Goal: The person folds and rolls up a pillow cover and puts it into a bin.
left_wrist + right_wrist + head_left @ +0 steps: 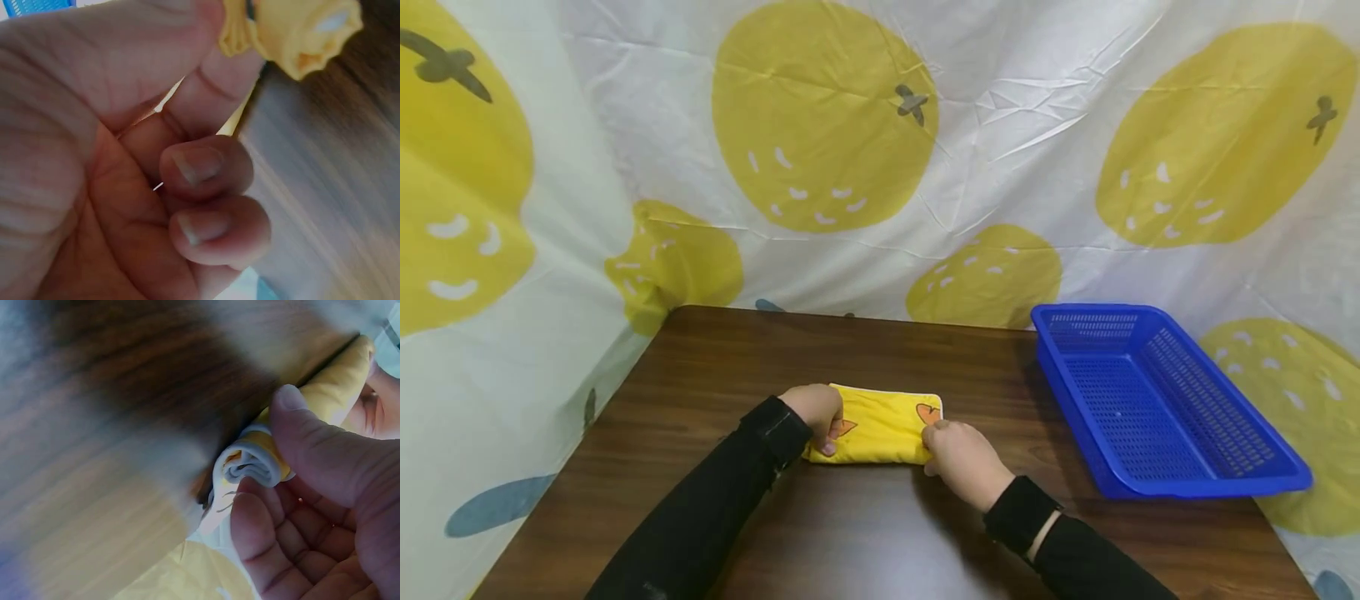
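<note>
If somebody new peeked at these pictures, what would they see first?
Probably the huge yellow fruits printed on the white sheet behind the table. Next might come the bright blue basket at the table's right side. Then the yellow cloth in the middle, pinched at one end by the left hand and at the other by the right hand.

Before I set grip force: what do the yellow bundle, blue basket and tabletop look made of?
Yellow bundle: soft fabric, mostly matte; the right wrist view shows its pale-edged end curled in layers. Fibre unclear.
Blue basket: probably moulded plastic, slight sheen; uniform colour, regular slots.
Tabletop: wood or wood-look laminate, satin; brown grain with soft reflections. Can't tell which.
</note>
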A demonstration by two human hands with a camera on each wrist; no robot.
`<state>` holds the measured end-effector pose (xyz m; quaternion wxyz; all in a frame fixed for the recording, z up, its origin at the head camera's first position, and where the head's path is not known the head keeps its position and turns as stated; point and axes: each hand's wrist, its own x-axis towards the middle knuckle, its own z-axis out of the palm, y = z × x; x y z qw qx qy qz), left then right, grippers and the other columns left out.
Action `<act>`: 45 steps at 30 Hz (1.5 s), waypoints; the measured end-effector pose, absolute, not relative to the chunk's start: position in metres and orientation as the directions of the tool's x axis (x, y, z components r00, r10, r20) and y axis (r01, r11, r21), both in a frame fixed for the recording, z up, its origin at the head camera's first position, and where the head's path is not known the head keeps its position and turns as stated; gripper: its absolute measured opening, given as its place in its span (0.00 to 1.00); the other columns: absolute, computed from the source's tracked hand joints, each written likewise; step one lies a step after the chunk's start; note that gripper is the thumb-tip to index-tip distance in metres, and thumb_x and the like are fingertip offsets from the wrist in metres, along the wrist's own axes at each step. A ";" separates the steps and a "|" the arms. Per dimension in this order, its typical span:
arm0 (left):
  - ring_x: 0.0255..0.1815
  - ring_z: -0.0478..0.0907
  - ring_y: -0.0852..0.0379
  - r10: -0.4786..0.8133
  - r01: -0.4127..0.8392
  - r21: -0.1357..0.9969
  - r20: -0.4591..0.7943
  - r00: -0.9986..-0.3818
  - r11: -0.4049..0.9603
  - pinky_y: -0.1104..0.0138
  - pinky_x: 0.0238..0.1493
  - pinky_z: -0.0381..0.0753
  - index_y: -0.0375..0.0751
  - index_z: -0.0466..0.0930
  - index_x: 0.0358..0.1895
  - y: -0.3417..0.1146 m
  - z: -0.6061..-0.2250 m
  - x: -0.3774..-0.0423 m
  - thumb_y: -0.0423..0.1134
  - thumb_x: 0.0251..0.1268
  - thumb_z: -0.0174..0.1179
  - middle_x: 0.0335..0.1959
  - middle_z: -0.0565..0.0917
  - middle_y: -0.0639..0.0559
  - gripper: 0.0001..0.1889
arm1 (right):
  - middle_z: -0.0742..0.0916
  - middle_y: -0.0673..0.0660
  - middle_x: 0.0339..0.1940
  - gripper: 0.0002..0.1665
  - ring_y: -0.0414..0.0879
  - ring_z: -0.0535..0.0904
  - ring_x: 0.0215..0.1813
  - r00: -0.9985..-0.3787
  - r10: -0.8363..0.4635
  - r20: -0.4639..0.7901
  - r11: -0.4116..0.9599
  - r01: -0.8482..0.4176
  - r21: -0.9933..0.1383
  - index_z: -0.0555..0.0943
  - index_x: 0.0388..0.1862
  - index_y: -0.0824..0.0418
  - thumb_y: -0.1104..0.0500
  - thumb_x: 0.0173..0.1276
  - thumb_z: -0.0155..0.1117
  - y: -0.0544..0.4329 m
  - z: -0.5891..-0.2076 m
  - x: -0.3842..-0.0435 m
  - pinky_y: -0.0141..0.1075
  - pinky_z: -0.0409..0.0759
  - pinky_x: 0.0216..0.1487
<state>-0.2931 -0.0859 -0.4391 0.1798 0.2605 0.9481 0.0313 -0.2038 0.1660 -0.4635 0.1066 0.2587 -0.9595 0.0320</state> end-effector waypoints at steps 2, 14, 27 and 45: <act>0.28 0.69 0.56 0.501 0.488 0.117 -0.274 -0.821 0.865 0.63 0.33 0.70 0.47 0.76 0.17 -0.086 -0.441 -0.287 0.44 0.47 0.87 0.22 0.74 0.56 0.23 | 0.83 0.53 0.24 0.20 0.47 0.82 0.29 -0.844 -0.493 0.210 0.864 -0.503 0.005 0.81 0.27 0.59 0.60 0.48 0.89 0.164 -0.462 -0.203 0.42 0.84 0.36; 0.28 0.80 0.53 0.607 0.574 -0.215 0.147 -0.781 0.790 0.60 0.32 0.84 0.44 0.93 0.39 -0.089 -0.459 -0.229 0.42 0.70 0.71 0.25 0.87 0.51 0.07 | 0.88 0.58 0.28 0.18 0.53 0.85 0.27 -0.858 -0.500 0.118 0.864 -0.484 0.140 0.82 0.29 0.60 0.57 0.55 0.87 0.156 -0.452 -0.224 0.47 0.86 0.32; 0.28 0.75 0.53 0.565 0.567 -0.025 0.135 -0.814 0.823 0.58 0.35 0.83 0.40 0.93 0.38 -0.102 -0.466 -0.239 0.46 0.49 0.86 0.25 0.84 0.50 0.17 | 0.79 0.50 0.25 0.17 0.46 0.73 0.31 -0.863 -0.453 -0.222 0.891 -0.427 -0.155 0.82 0.26 0.58 0.64 0.52 0.87 0.159 -0.433 -0.268 0.38 0.74 0.38; 0.28 0.70 0.55 0.608 0.596 0.140 -0.065 -0.791 0.791 0.60 0.37 0.76 0.45 0.88 0.29 -0.103 -0.464 -0.287 0.37 0.58 0.80 0.24 0.77 0.55 0.08 | 0.78 0.49 0.25 0.19 0.46 0.73 0.32 -0.878 -0.429 -0.214 0.900 -0.394 -0.185 0.81 0.26 0.57 0.64 0.51 0.88 0.161 -0.435 -0.267 0.39 0.73 0.39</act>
